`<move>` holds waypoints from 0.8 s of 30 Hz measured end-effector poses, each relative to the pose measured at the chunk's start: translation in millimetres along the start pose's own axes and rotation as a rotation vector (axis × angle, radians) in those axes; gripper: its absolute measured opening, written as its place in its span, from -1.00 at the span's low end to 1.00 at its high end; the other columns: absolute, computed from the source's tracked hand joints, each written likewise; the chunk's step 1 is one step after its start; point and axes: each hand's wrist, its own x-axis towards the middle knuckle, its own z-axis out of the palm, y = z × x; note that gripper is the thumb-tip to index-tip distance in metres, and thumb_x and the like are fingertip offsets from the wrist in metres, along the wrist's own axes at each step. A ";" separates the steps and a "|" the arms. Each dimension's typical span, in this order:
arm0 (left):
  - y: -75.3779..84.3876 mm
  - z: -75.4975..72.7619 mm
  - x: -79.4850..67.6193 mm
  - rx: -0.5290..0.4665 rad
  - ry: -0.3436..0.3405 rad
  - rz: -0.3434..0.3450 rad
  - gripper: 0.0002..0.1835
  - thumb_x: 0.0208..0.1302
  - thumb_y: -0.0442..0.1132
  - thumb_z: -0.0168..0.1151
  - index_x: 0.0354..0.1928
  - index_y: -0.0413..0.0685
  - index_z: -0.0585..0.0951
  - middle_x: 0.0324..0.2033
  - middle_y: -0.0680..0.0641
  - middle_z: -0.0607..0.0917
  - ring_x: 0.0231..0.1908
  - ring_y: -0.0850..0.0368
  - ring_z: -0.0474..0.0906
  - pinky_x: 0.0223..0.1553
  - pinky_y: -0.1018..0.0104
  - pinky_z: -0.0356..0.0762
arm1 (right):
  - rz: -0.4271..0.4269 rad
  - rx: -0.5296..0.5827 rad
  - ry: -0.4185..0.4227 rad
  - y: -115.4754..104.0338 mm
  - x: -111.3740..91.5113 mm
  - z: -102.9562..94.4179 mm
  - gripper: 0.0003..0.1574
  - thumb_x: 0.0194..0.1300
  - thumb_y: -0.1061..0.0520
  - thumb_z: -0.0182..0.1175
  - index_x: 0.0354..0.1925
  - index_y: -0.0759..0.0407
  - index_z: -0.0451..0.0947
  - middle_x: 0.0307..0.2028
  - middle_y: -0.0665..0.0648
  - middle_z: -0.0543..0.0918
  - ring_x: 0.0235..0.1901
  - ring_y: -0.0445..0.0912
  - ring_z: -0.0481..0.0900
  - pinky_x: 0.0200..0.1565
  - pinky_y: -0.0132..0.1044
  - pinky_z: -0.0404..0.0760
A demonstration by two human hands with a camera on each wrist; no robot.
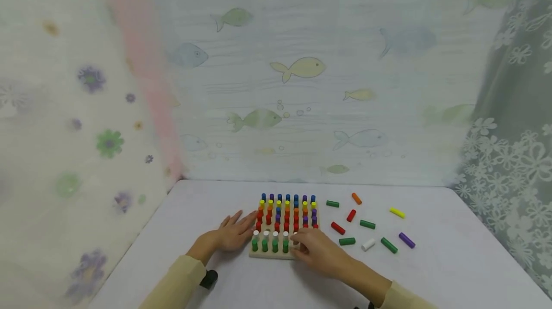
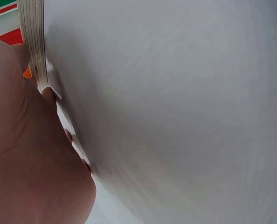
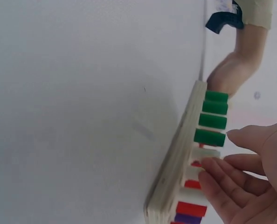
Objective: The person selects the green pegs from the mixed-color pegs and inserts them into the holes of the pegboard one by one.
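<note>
A wooden pegboard (image 1: 272, 255) stands upright-pegged on the white table, with rows of blue, yellow, orange, red, purple, white and green pegs. My left hand (image 1: 235, 233) lies beside the board's left edge, fingers extended and touching it; the left wrist view shows the board's layered side (image 2: 32, 32) against the hand. Over the front right part of the board is my right hand (image 1: 321, 251). Its thumb and fingers are apart, near the last green peg (image 3: 210, 137) and a white peg (image 3: 193, 173). I see nothing held between them. The hand hides the board's front right corner.
Loose pegs lie scattered right of the board: red (image 1: 338, 228), green (image 1: 389, 245), white (image 1: 368, 244), purple (image 1: 407, 240), yellow (image 1: 397, 212) and orange (image 1: 356, 198). A fish-patterned curtain (image 1: 276, 151) hangs behind the table.
</note>
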 end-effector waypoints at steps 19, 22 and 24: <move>10.3 7.5 -14.0 -0.012 0.004 -0.026 -0.31 0.61 0.16 -0.17 0.65 0.21 0.00 0.62 0.04 0.09 0.61 -0.19 -0.24 0.52 -0.32 -0.33 | -0.037 -0.056 0.169 48.4 -35.3 -61.1 -0.72 0.36 0.21 0.35 0.01 0.27 0.67 -0.09 0.14 0.73 -0.19 -0.10 0.63 -0.16 -0.14 0.73; 11.5 8.5 -16.2 -0.011 0.007 -0.027 -0.31 0.61 0.16 -0.17 0.65 0.20 0.00 0.61 0.04 0.10 0.61 -0.19 -0.24 0.52 -0.32 -0.32 | -0.020 -0.065 0.186 58.5 -36.5 -67.7 -0.73 0.36 0.20 0.35 0.00 0.25 0.67 -0.11 0.12 0.71 -0.16 -0.07 0.63 -0.14 -0.15 0.72; 12.8 9.3 -17.8 -0.010 0.008 -0.032 -0.31 0.61 0.16 -0.17 0.65 0.21 0.00 0.61 0.05 0.10 0.61 -0.18 -0.23 0.52 -0.32 -0.31 | -0.015 -0.071 0.198 64.5 -37.1 -71.1 -0.73 0.35 0.21 0.36 0.00 0.24 0.67 -0.13 0.12 0.71 -0.15 -0.04 0.63 -0.12 -0.12 0.72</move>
